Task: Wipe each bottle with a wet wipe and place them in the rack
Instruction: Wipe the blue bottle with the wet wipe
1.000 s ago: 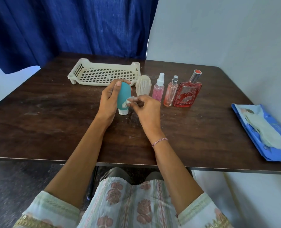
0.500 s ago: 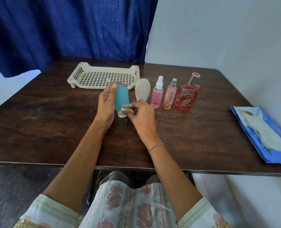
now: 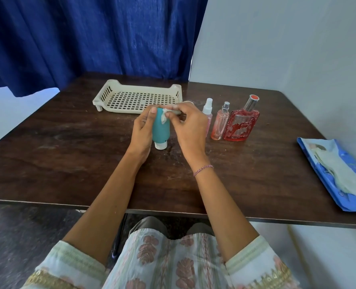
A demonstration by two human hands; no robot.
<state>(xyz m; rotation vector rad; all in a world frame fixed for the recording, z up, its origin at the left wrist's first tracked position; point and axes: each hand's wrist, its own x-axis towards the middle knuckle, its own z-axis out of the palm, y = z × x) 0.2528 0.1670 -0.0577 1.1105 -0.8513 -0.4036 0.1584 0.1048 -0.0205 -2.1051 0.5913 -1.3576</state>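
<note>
A teal squeeze bottle (image 3: 160,130) stands cap-down on the dark wooden table (image 3: 68,155). My left hand (image 3: 142,130) grips its left side. My right hand (image 3: 188,126) pinches a small white wet wipe (image 3: 165,116) against the bottle's upper part. The cream plastic rack (image 3: 135,99) sits just behind, holding nothing. To the right stand a pink spray bottle (image 3: 208,110), partly hidden by my right hand, a slim pink perfume bottle (image 3: 221,124) and a large red perfume bottle (image 3: 242,124).
A blue wet-wipe pack (image 3: 335,176) with a wipe sticking out lies at the table's right edge. A blue curtain (image 3: 89,38) hangs behind the table and a pale wall (image 3: 287,49) stands on the right.
My right hand slid the wipe from the bottle's white cap up to its top end. The cream bottle seen earlier behind is now hidden by my right hand.
</note>
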